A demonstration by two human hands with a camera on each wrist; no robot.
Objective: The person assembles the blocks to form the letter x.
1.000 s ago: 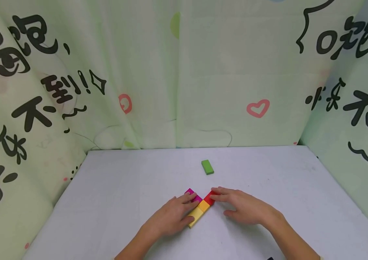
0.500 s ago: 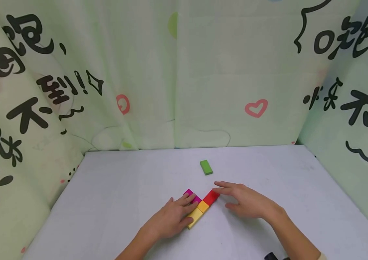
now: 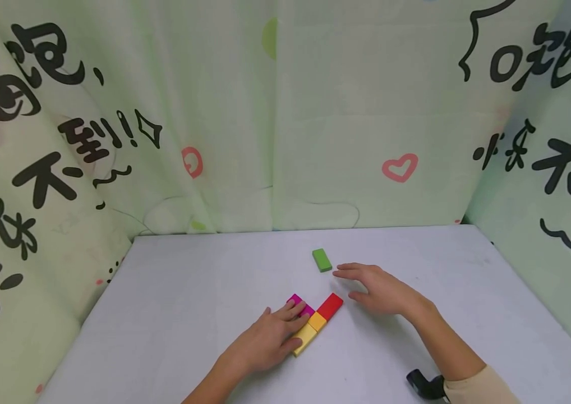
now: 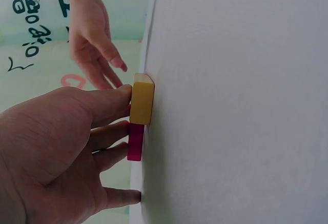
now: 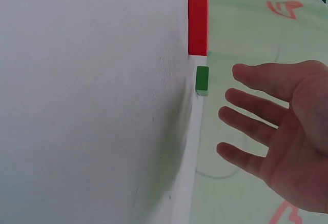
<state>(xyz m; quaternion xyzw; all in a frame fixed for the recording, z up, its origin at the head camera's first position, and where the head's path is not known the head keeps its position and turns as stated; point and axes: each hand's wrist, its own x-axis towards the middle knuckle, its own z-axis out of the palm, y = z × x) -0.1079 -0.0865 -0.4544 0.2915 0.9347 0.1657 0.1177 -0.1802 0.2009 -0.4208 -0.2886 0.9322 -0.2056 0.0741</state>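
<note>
On the white table a light yellow block (image 3: 306,336), an orange block (image 3: 317,321) and a red block (image 3: 330,306) lie in a slanted row. A magenta block (image 3: 309,310) branches off near the orange one. My left hand (image 3: 270,338) rests spread on the magenta and yellow blocks, covering part of both; in the left wrist view its thumb touches the yellow block (image 4: 142,101). My right hand (image 3: 378,289) hovers with loose fingers, holding nothing, beyond the red block. Just left of its fingertips lies a green block (image 3: 322,260), apart from the others.
A black curved object (image 3: 426,386) sits by the right sleeve (image 3: 479,387) at the front. Pale green printed curtains (image 3: 326,140) hang behind and at both sides of the table (image 3: 189,292).
My right hand has left the red block and moved away from me, toward the green block. The left hand has stayed on the magenta and yellow blocks. More of the black object shows.
</note>
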